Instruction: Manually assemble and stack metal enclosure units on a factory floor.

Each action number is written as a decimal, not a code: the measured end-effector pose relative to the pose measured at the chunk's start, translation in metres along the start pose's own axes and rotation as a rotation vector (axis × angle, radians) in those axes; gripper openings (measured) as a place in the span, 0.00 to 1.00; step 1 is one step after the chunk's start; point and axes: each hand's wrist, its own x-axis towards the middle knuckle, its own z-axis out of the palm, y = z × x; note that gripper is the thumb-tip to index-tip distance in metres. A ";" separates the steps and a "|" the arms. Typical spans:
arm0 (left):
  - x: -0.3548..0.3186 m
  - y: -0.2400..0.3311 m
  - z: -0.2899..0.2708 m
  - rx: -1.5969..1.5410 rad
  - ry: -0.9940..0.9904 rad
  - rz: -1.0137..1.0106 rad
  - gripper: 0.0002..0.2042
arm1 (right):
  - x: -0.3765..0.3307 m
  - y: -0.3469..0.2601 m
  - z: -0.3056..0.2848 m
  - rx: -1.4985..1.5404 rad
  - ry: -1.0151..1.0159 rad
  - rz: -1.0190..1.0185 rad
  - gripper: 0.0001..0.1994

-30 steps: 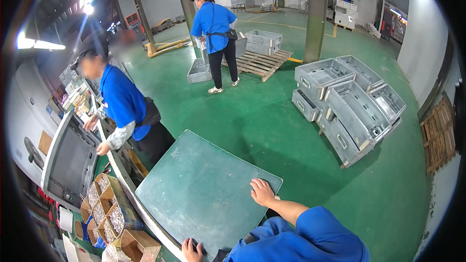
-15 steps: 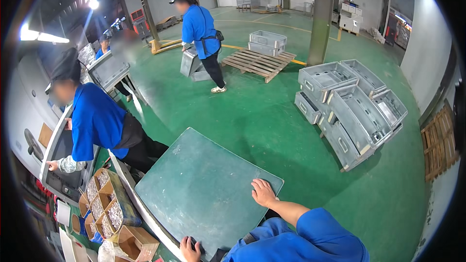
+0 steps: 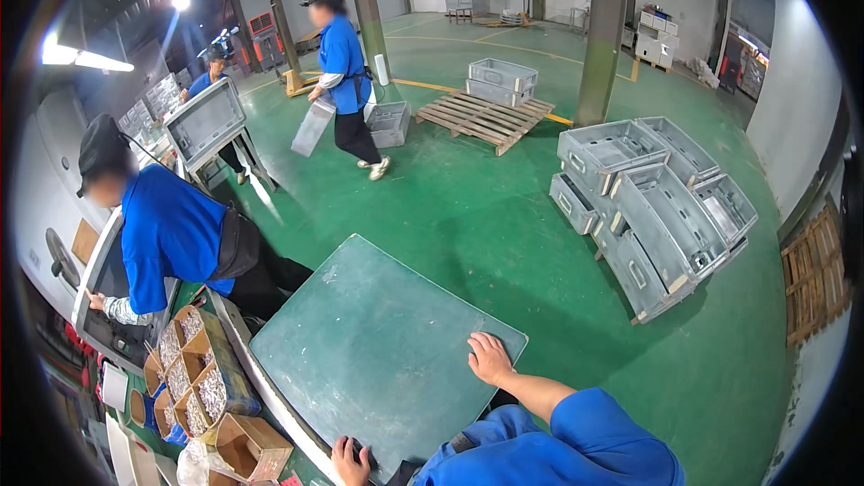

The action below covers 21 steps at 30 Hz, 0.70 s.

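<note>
A large green table top (image 3: 378, 342) lies tilted in front of me. My right hand (image 3: 490, 358) rests palm down on its near right corner, fingers spread, nothing in it. My left hand (image 3: 351, 461) sits at the table's near edge, fingers curled over the edge beside a small dark thing that I cannot make out. Blue sleeves cover both my forearms.
A person in blue (image 3: 175, 234) bends over a grey cabinet (image 3: 103, 306) to my left, next to cardboard boxes of small metal parts (image 3: 193, 378). Another person (image 3: 346, 63) walks carrying a grey metal box (image 3: 313, 126). Grey metal housings (image 3: 657, 207) lie at right, a wooden pallet (image 3: 490, 117) beyond.
The person at left has bent lower toward the grey cabinet. The far person has walked left carrying a grey box. My hands have stayed on the table.
</note>
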 end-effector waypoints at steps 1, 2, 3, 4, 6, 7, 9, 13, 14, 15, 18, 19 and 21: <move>0.000 0.001 -0.001 0.006 -0.002 -0.003 0.18 | 0.000 0.000 0.000 0.000 -0.002 0.000 0.17; 0.001 0.001 -0.001 0.012 -0.003 -0.006 0.18 | 0.000 0.000 0.000 -0.004 -0.002 -0.002 0.17; 0.001 0.002 -0.002 0.007 -0.002 -0.006 0.18 | 0.000 0.001 0.001 -0.009 -0.002 -0.003 0.17; 0.001 0.003 -0.002 0.001 -0.001 -0.006 0.18 | 0.000 0.001 0.001 -0.014 -0.003 -0.005 0.17; 0.001 0.003 -0.002 -0.007 -0.002 -0.009 0.18 | 0.000 0.001 0.001 -0.017 -0.001 -0.008 0.17; 0.001 0.002 -0.002 -0.009 -0.003 -0.011 0.18 | 0.000 0.000 0.001 -0.018 -0.001 -0.010 0.17; 0.001 0.001 -0.001 -0.005 -0.004 -0.010 0.18 | 0.000 0.001 0.001 -0.016 -0.001 -0.010 0.17; 0.001 -0.001 0.000 0.009 -0.004 0.002 0.18 | 0.001 0.000 0.001 -0.015 0.004 -0.010 0.17; 0.001 -0.002 0.000 0.009 -0.005 0.005 0.18 | 0.001 0.000 0.001 -0.016 0.003 -0.010 0.17; 0.000 -0.003 0.001 0.010 -0.004 0.005 0.18 | 0.001 0.000 0.001 -0.017 0.002 -0.010 0.17; 0.000 -0.003 0.001 0.005 -0.008 -0.002 0.18 | 0.000 0.001 0.002 -0.021 0.006 -0.016 0.17; 0.001 -0.002 0.000 -0.004 -0.014 -0.009 0.19 | 0.000 0.002 0.003 -0.024 0.009 -0.020 0.17; 0.000 -0.004 0.002 -0.001 0.000 0.008 0.19 | 0.000 0.002 0.003 -0.020 0.007 -0.020 0.17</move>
